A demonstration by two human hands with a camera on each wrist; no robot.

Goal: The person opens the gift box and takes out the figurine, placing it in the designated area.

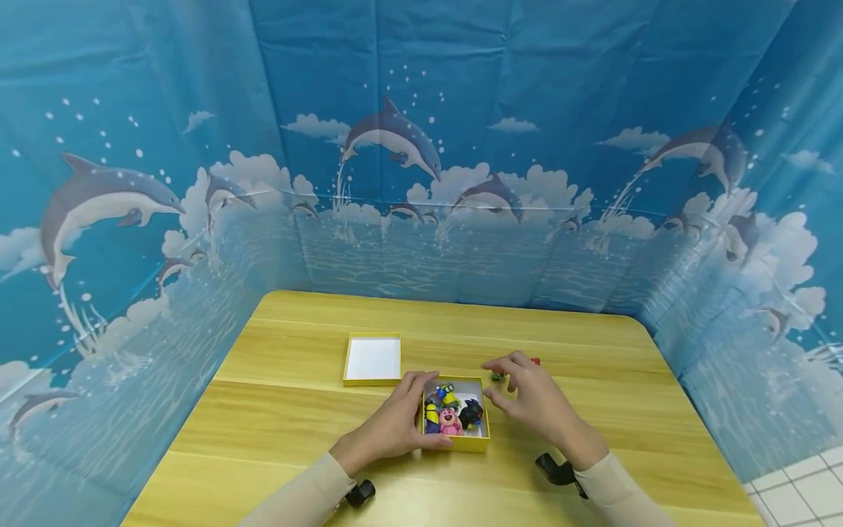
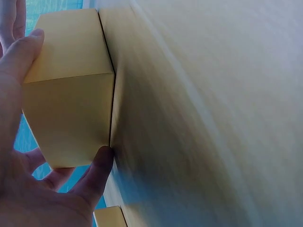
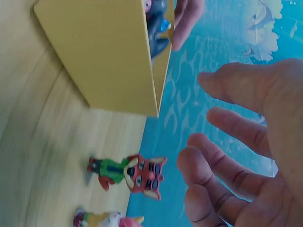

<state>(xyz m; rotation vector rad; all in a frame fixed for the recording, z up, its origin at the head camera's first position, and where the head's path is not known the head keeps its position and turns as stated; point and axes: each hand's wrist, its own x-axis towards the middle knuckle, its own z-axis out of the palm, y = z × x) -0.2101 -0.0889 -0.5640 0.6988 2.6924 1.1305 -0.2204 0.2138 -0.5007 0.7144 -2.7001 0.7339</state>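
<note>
A yellow box (image 1: 470,443) with a white inside stands on the table. My left hand (image 1: 395,423) grips it, thumb along the near side and fingers round the left and far sides. Inside lie several toy figurines: a pink bear (image 1: 450,421), a dark figure (image 1: 470,413) and some yellow-and-blue ones (image 1: 449,395). My right hand (image 1: 532,399) hovers by the box's right wall, its fingers loosely bent and holding nothing. In the right wrist view, a fox figurine (image 3: 132,172) in a green jacket stands beside the box, near another figurine (image 3: 108,219) cut by the frame edge.
The shallow box lid (image 1: 373,359), white inside with yellow edges, lies behind and left of the box. A blue dolphin-print curtain (image 1: 448,241) surrounds the back and sides of the wooden table (image 1: 283,432). Black wrist straps (image 1: 556,470) sit on both arms.
</note>
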